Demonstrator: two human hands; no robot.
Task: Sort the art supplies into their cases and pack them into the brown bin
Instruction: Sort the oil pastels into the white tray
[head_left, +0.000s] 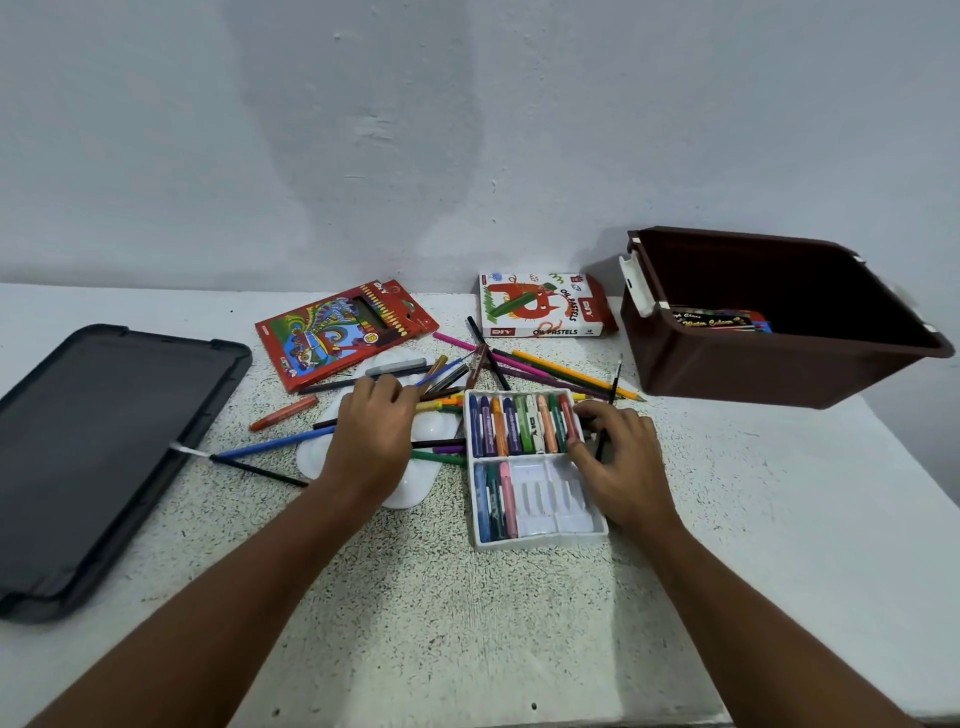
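Filling the pastel tray, with pencils still waiting loose on the table.

Nearest, the right hand (621, 457) is setting a red pastel (569, 420) into the end slot of the white tray (540, 540), its fingers (582, 447) pinching it; the lower row is sitting mostly empty. The left hand (376, 431) is resting on the scattered pencils (550, 371) over a white palette (410, 488); whether its fingers are gripping one I cannot tell. Beyond are lying the pencil case (332, 332) and pastel box (540, 306). Farthest right, the brown bin (753, 369) is already holding one packed case. Next, probably, come the stray orange pastel (283, 413) and the empty slots.
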